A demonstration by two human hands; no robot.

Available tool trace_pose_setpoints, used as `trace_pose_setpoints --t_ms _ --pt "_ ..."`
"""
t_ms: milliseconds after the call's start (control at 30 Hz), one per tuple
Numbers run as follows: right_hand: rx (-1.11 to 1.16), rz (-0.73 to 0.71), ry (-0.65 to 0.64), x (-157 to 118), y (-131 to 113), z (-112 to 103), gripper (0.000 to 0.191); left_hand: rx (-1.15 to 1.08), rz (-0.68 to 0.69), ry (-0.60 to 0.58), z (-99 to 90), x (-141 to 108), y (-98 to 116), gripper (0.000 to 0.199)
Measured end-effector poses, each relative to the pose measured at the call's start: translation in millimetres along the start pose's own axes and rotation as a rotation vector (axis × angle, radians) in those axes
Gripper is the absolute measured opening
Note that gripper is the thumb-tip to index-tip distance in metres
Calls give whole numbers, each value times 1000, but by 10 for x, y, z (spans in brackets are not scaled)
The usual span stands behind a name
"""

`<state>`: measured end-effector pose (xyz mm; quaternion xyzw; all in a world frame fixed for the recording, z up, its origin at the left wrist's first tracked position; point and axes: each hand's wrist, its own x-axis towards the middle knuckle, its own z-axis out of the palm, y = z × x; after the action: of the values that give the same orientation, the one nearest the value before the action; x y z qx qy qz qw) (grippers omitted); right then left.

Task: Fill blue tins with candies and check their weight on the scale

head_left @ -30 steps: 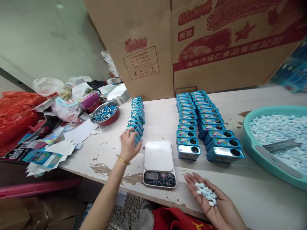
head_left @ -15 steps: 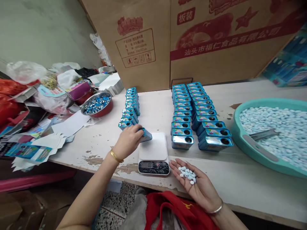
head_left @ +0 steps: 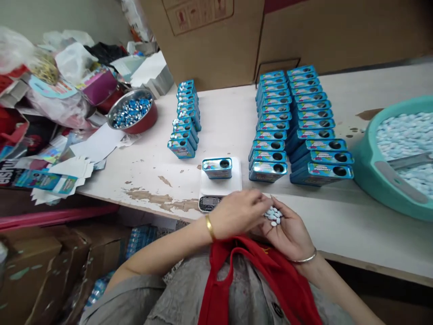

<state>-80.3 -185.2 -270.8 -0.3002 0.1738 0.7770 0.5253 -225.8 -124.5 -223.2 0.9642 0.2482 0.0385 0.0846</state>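
Note:
My right hand (head_left: 291, 234) lies palm up at the table's front edge, cupped under a small heap of pale blue oval candies (head_left: 274, 216). Over that palm comes my left hand (head_left: 237, 212), its fingers bent together at the candies; whatever is between its fingertips is hidden. Just beyond my hands, a blue candy tin (head_left: 217, 169) stands upright on the white digital scale (head_left: 237, 184), its round hole facing up. My left hand covers part of the scale's display.
Two rows of blue tins (head_left: 269, 169) stand right of the scale, and a shorter row (head_left: 182, 149) with candies on top stands left. A teal basin (head_left: 368, 180) of candies with a metal scoop is far right. A metal bowl (head_left: 154, 115) holds shiny lids. Cardboard boxes (head_left: 216, 58) stand behind.
My left hand has let go of the tin, which now stands on the scale, and has moved right to the candies in my right palm. The view has tilted down.

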Motion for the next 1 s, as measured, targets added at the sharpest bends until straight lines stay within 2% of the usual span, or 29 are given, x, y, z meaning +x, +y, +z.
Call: trace_pose_setpoints --t_ms 133,233,467,600,767,833,867,933,1000 --pt "28 67 87 10 23 -84 34 -49 -99 -20 437 7 303 23" --pt "-33 61 165 -13 47 -120 35 -91 -124 -21 565 -16 367 19" --pt "-177 71 105 -55 99 -83 34 -115 -149 -36 517 -59 350 21" --pt "-196 62 67 -53 107 39 36 -109 -163 26 509 -48 289 21" --pt "-169 44 91 51 119 121 37 -147 -114 107 447 -91 193 21" --pt "-122 43 76 102 121 136 34 -221 -72 212 344 -164 97 20" --pt "-109 39 66 123 122 152 32 -250 -87 312 282 -213 25 21" --pt "-108 16 48 154 126 216 29 -262 -233 564 171 -323 -168 34" --pt "-123 1 37 174 137 318 26 -264 -451 773 123 -418 -408 60"
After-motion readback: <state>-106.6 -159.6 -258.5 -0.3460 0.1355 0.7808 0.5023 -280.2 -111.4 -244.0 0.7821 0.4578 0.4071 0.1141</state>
